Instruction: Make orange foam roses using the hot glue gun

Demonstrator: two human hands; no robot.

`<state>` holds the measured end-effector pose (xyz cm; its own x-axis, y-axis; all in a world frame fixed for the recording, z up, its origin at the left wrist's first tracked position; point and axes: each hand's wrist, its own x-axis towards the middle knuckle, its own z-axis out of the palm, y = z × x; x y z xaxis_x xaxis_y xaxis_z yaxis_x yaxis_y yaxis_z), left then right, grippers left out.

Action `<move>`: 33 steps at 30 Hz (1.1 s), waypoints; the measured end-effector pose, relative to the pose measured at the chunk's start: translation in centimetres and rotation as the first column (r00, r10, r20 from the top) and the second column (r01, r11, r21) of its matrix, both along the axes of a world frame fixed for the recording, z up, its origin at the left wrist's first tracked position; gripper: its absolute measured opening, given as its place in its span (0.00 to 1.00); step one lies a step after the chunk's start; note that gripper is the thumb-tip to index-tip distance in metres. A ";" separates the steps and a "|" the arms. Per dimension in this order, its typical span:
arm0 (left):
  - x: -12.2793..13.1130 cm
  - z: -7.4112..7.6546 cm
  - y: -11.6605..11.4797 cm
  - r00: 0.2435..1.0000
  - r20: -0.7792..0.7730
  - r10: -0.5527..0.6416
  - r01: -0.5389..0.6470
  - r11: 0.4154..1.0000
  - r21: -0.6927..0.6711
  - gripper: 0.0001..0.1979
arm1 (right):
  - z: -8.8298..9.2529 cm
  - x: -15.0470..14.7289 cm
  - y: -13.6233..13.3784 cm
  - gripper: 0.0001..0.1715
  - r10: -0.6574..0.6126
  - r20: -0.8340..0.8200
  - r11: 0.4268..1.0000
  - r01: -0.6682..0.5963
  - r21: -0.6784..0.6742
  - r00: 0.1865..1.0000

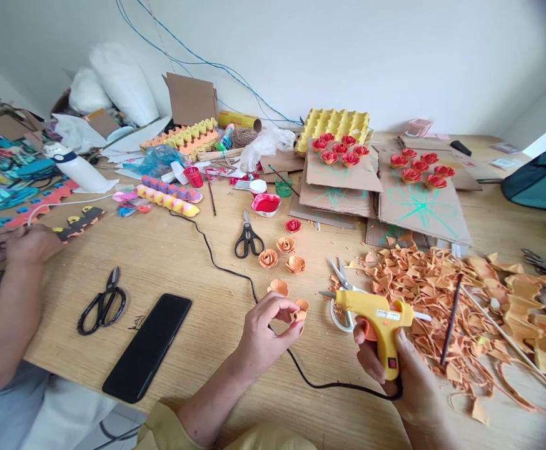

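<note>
Between the thumb and fingers of my left hand is a small orange egg-carton petal piece. My right hand grips a yellow hot glue gun, its nozzle pointing left and held apart from the petal piece. A black cord runs from the gun's handle across the table. Just beyond my left hand lies an orange petal cup. Several orange paper roses and one red rose sit farther back. White-handled scissors lie partly behind the glue gun.
Orange carton scraps are heaped at right with a brown stick. Red flowers stand on cardboard sheets at the back. Black scissors, more scissors and a phone lie left. A co-worker's arms reach in at far left.
</note>
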<state>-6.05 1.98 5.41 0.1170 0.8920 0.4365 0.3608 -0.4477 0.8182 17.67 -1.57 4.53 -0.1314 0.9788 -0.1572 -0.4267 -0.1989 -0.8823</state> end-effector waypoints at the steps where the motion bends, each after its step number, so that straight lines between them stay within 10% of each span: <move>1: 0.0 -0.1 0.0 1.000 0.002 -0.005 0.005 1.000 -0.008 0.07 | 0.0 -0.1 0.2 0.25 -0.039 -0.029 0.999 0.039 -0.007 0.999; 6: 0.2 -0.7 0.1 0.998 -0.045 -0.031 0.030 0.999 -0.021 0.07 | -0.2 0.2 0.8 0.22 -0.130 0.267 0.988 0.147 -0.047 0.955; 16: 1.0 -1.8 -0.4 0.923 -0.355 -0.149 0.115 0.987 -0.114 0.07 | -0.9 1.4 1.2 0.22 -0.260 0.875 0.954 0.247 0.168 0.409; 33: 1.7 -2.4 -0.3 0.871 -0.480 -0.100 0.064 0.994 -0.090 0.08 | -2.1 0.7 2.0 0.25 -0.287 0.887 0.941 0.277 0.192 0.362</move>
